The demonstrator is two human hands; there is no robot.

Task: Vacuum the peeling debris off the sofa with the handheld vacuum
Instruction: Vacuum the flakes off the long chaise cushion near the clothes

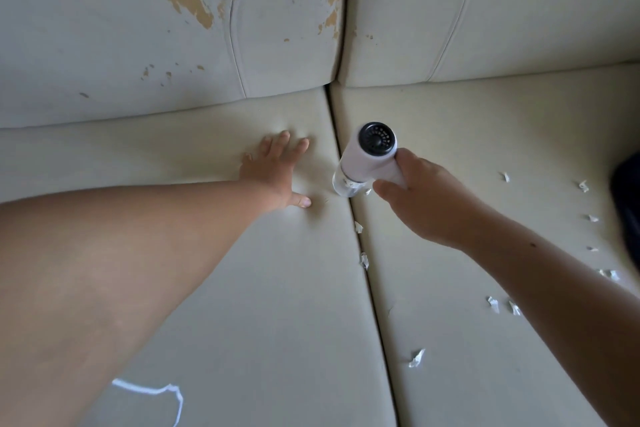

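Your left hand [277, 170] presses flat on the sofa [242, 288], your right hand [422, 199] grips the handheld vacuum [369, 159] nozzle-down at the seam; next, work nearer along it toward the flakes [363, 260].

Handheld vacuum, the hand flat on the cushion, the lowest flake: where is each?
handheld vacuum [369, 165]: head view, white body.
left hand [273, 172]: head view, back of the hand.
lowest flake [416, 357]: head view, its middle.

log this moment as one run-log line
right hand: grips handheld vacuum, nozzle down at cushion seam | left hand: pressed flat on left seat cushion | debris: flakes lie along seam and on right seat cushion
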